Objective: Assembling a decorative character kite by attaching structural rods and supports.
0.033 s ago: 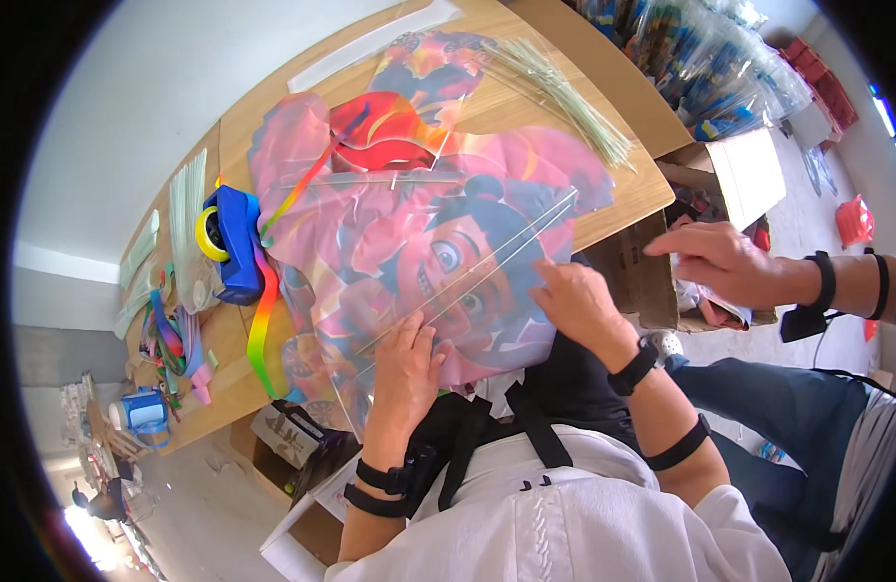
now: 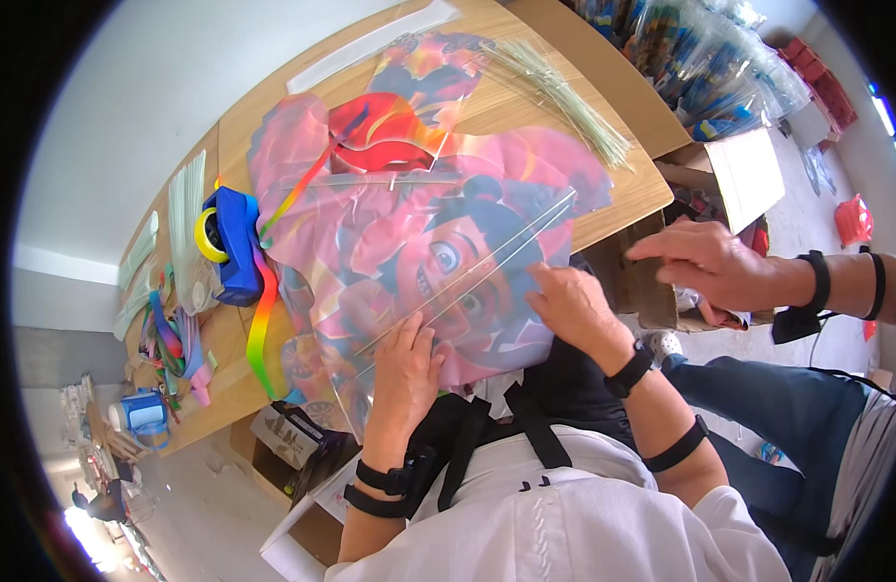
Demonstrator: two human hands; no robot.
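A thin, glossy kite sail point(image 2: 370, 228), printed pink and red with a cartoon face, lies spread over the near part of the table. Two thin pale rods point(image 2: 506, 250) run slantwise across the face. My left hand point(image 2: 404, 373) rests flat on the sail's near edge, fingers stretched out by the rods' lower ends. At the right edge of the sail is my right hand point(image 2: 579, 308), its fingers curled together; what they hold, if anything, is hidden. Beside the sail on the left stands a blue tape dispenser point(image 2: 239, 247) with yellow tape, and a rainbow ribbon point(image 2: 263, 315) hangs past it.
Bundles of thin sticks point(image 2: 564, 97) lie at the table's far right, with pale strips point(image 2: 188, 213) on the left. A co-worker's hand point(image 2: 705, 260) reaches in from the right, above an open cardboard box point(image 2: 651, 281). Bagged goods point(image 2: 710, 68) stand behind.
My right hand has shifted very slightly left. The co-worker's hand has moved a little to the left. My left hand and the sail look the same.
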